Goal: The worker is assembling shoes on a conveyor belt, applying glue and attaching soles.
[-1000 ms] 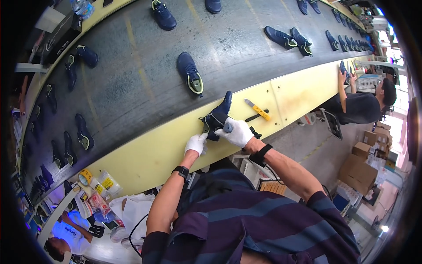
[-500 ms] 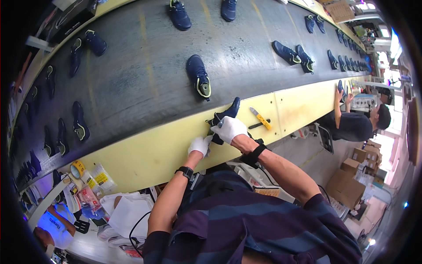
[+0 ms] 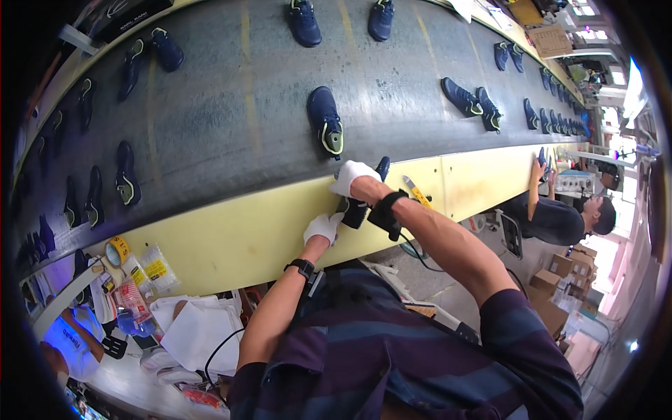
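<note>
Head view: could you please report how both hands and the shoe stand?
Left hand at the shoe's near end. Right hand over it, hiding much. Yellow cutter off right.

A long, flat, pale-yellow surface (image 3: 217, 234) crosses the frame's middle with a yellow-handled knife (image 3: 418, 194) lying right of centre, and navy lace-up shoes (image 3: 323, 112) with lime linings sit on the dark-grey belt (image 3: 203, 105) above.

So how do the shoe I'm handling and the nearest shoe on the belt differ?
The handled shoe is over the yellow ledge; the belt shoe is on the dark belt. The handled shoe is partly hidden by your right hand; the belt shoe is uncovered. Both look navy.
</note>
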Motion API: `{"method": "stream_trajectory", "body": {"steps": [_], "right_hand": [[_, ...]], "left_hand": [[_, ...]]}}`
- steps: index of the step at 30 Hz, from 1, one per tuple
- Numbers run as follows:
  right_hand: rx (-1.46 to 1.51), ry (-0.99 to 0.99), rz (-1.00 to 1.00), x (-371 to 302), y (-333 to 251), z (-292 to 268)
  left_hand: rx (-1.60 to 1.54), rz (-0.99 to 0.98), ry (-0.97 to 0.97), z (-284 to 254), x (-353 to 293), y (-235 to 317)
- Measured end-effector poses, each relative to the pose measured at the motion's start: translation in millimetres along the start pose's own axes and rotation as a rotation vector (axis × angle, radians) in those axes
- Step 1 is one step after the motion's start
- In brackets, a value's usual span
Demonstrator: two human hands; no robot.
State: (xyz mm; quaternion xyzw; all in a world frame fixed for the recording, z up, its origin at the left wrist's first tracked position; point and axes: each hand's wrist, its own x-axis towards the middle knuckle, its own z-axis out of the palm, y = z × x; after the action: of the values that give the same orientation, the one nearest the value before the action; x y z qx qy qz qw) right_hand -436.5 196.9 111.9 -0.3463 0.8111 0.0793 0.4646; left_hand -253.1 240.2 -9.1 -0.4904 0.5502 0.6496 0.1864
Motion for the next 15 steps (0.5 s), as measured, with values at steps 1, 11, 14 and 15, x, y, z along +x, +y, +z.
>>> {"method": "stream_trajectory", "body": {"steps": [1,11,14,15], "right_hand": [[-0.021,-0.015,-0.017,-0.5,-2.9,-4.6],[0.067,0.133,-0.253,-54.1,44.3,20.6],[0.145,0.189,-0.25,-73.8,72.6,30.9],[0.168,0.197,-0.236,-78.6,81.9,35.1]], "left_hand": [[-0.001,-0.003,0.003,1.3,-0.3,0.4],[0.141,0.022,0.123,16.7,3.3,-6.1],[0.115,-0.013,0.073,15.6,3.2,-0.8],[0.06,-0.048,0.035,16.1,3.8,1.2]]}}
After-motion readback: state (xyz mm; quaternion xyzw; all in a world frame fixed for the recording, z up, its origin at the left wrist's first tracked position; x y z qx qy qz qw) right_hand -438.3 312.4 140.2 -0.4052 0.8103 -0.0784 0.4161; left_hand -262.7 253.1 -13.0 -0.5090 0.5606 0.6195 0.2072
